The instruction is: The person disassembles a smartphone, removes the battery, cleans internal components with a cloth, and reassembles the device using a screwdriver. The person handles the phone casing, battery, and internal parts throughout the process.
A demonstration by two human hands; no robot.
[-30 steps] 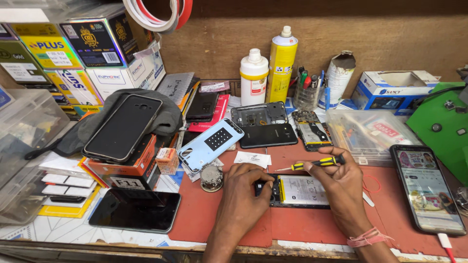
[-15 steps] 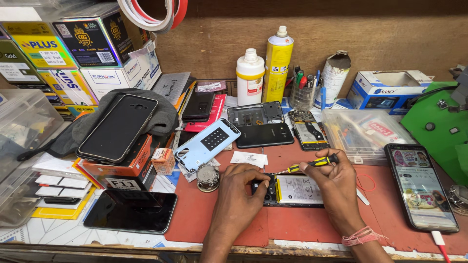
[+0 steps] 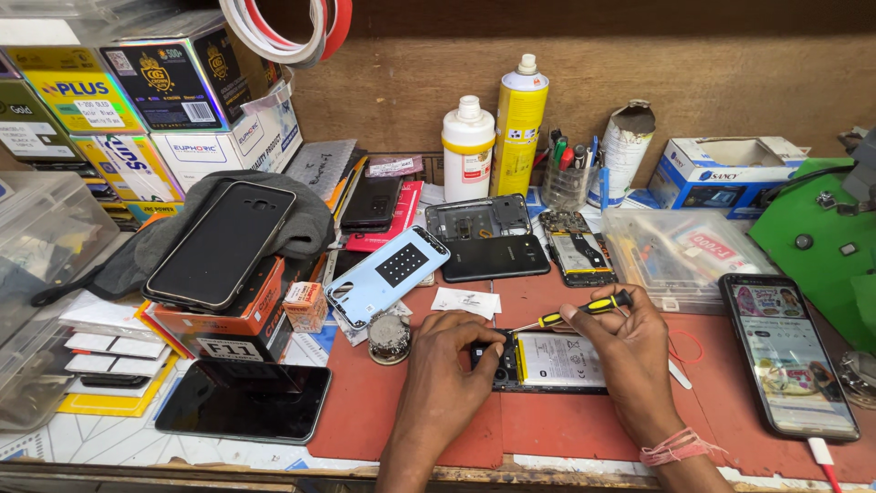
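Observation:
An opened phone [image 3: 558, 360] with its pale battery showing lies flat on the red mat [image 3: 383, 411]. My left hand [image 3: 449, 358] rests on the phone's left end, fingers curled over it and pinning it down. My right hand [image 3: 628, 345] covers the phone's right end and grips a yellow-and-black screwdriver [image 3: 575, 311], whose thin shaft slants down to the left toward the phone's top left corner. A pink band circles my right wrist. A round metal dish [image 3: 390, 337] sits just left of my left hand.
A lit phone [image 3: 787, 351] lies at the right, a dark phone [image 3: 245, 399] at the front left. Behind the hands lie a light blue back cover [image 3: 386, 272], phone frames [image 3: 493, 257], a clear parts box [image 3: 680, 248], a white bottle [image 3: 467, 149] and a yellow can [image 3: 518, 125]. Stacked boxes [image 3: 173, 100] fill the left.
Both hands stay on the opened phone. The screwdriver remains in my right hand with only slight shifts; the view has drifted a little.

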